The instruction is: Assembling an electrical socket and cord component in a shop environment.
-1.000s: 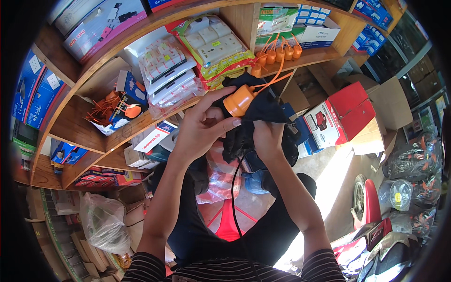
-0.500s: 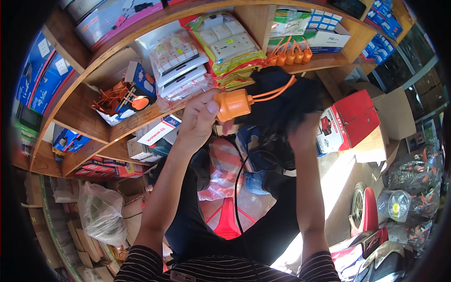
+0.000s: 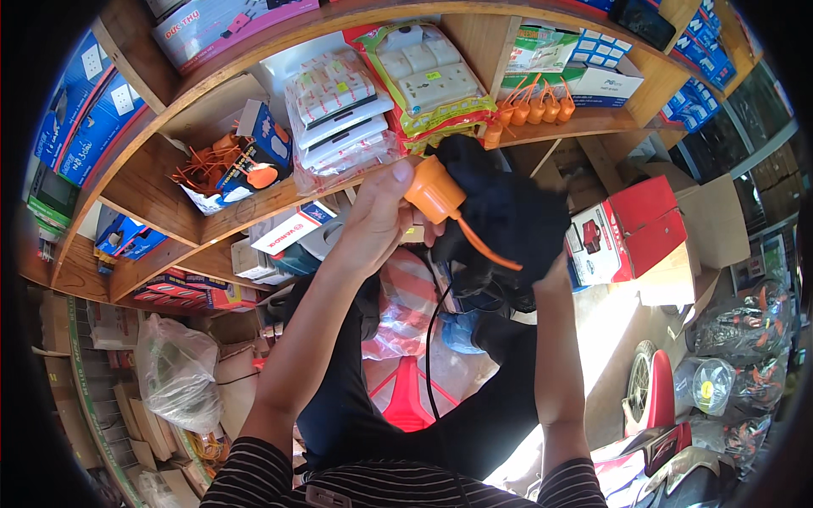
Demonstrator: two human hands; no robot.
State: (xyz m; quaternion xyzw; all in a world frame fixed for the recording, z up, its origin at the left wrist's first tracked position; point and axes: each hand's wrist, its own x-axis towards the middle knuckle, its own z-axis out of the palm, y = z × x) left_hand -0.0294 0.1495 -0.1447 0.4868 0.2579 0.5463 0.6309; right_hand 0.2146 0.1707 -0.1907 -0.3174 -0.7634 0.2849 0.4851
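Note:
An orange lamp holder (image 3: 435, 191) with orange wire trailing down to the right is gripped by my left hand (image 3: 371, 216), its thumb along the side. My right hand (image 3: 552, 279) grips a bunched black cloth (image 3: 512, 216), which lies against the lamp holder's right side; the fingers are mostly behind the cloth. Beyond, several similar orange lamp holders (image 3: 550, 108) stand in a row on the shelf, wires upward. An opened blue carton (image 3: 269, 140) at the left holds more orange lamp holders and tangled wires.
A curved wooden shelf (image 3: 169, 222) spans ahead, carrying bagged white switch plates (image 3: 334, 102) and yellow-red packs (image 3: 428, 76). A red and white box (image 3: 622, 233) stands right. Below are a red stool (image 3: 408, 394), a striped plastic bag (image 3: 402, 296) and a hanging black cable (image 3: 430, 364).
The lamp holder has tilted, its wires swinging from up-right to down-right. The black cloth has come closer against it, and my right hand has shifted slightly lower.

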